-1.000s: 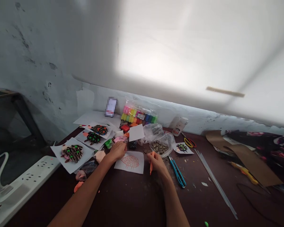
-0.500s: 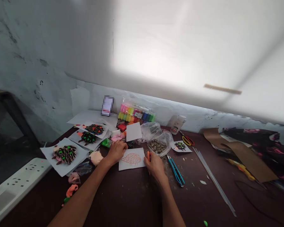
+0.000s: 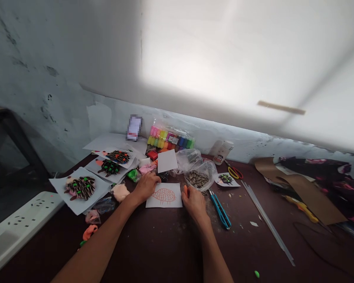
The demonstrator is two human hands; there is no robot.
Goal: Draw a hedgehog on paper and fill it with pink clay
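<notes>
A white card (image 3: 177,201) lies on the dark table in front of me, with a hedgehog-like outline (image 3: 164,195) drawn on it in orange. My left hand (image 3: 148,186) is curled at the card's upper left edge, fingertips on the card. At its right edge my right hand (image 3: 194,201) is closed around an orange pen (image 3: 185,191), most of which the fingers hide. A clear plastic bag of striped seeds (image 3: 198,179) sits just beyond the right hand. Pink clay (image 3: 147,168) and a green clay packet (image 3: 133,175) lie behind the left hand.
Finished seed hedgehogs on paper (image 3: 80,188) lie at left, above a power strip (image 3: 26,220). To the right are blue tweezers (image 3: 221,211), scissors (image 3: 235,172), glue sticks (image 3: 267,220) and a glue gun (image 3: 301,208). Clay packs (image 3: 171,140), a phone (image 3: 134,127) and a white bottle (image 3: 223,152) stand behind.
The card has turned slightly and sits straighter, its left edge a little further left. Both hands stay at its sides, the right hand slightly further from it. The view has shifted slightly.
</notes>
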